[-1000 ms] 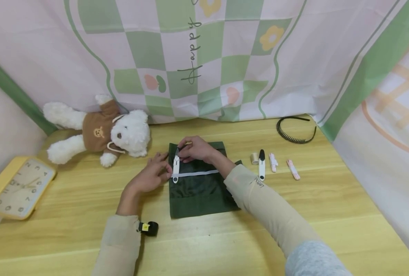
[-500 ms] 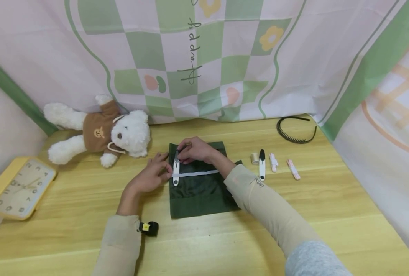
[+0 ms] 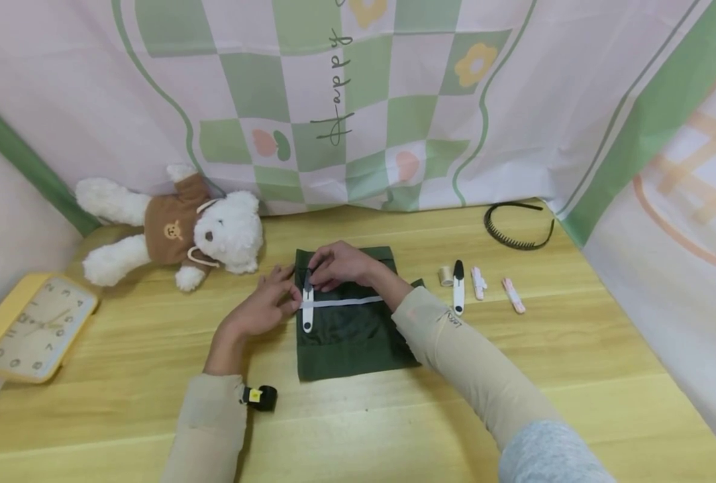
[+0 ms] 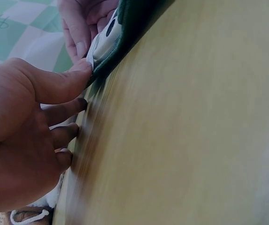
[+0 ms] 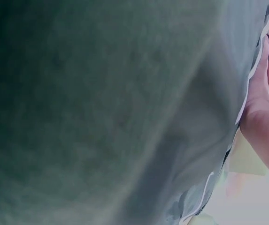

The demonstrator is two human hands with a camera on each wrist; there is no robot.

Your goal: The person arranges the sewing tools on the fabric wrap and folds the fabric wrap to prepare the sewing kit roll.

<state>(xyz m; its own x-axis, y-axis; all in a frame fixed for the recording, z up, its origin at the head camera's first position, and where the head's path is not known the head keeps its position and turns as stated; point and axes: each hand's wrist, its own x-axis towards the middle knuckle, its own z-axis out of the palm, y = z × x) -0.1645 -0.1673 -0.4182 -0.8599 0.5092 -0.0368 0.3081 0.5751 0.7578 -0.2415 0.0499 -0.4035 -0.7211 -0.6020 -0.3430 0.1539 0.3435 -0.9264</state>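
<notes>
A dark green cloth organizer (image 3: 358, 349) lies flat on the table, with a white elastic band (image 3: 348, 303) running across its middle. My left hand (image 3: 264, 305) pinches the band's left end at the cloth edge; in the left wrist view the thumb presses on the elastic (image 4: 90, 55). White thread snips (image 3: 307, 316) with a black tip lie lengthwise along the cloth's left side, and the band appears to cross over them. The fingers of my right hand (image 3: 344, 265) hold the black end. In the right wrist view, cloth (image 5: 101, 103) fills most of the picture.
Right of the cloth lie a thread spool (image 3: 446, 276), a second pair of snips (image 3: 458, 292) and two pink-and-white bundles (image 3: 478, 284). A black headband (image 3: 517, 231) is farther back. On the left are a plush bear (image 3: 179, 225) and a yellow clock (image 3: 37, 329).
The thread snips have slid a short way toward me along the cloth, their white end farther below the elastic band. My right hand has moved slightly with them; the left hand has stayed in place.
</notes>
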